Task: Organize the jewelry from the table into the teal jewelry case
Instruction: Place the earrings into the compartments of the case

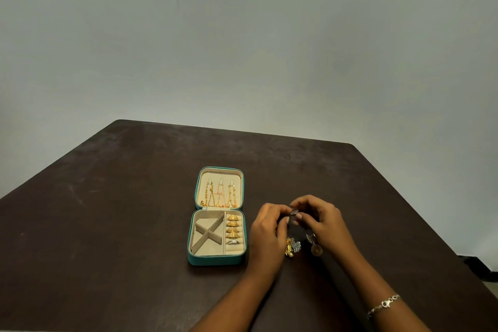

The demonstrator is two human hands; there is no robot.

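Teal jewelry case (215,260) lies open on the dark brown desk (121,224), its lid folded flat on the far side. Thin gold chains (219,194) hang from hooks inside the lid. In the base, the padded strip along the right side holds four gold rings (233,226) in a row, with a silver ring (233,242) nearest the front. The wider left section has a crossed divider (208,232).

Just right of the case the hands meet: the left hand (269,226) and the right hand (320,219) both pinch a small silver piece (294,212) at their fingertips. Below them on the desk lie a gold earring (289,246), a silver leaf-shaped piece (296,246) just beside it, another silver piece (310,237) and a round gold disc (316,250) close to the right hand. A silver bracelet (384,306) circles the right wrist.
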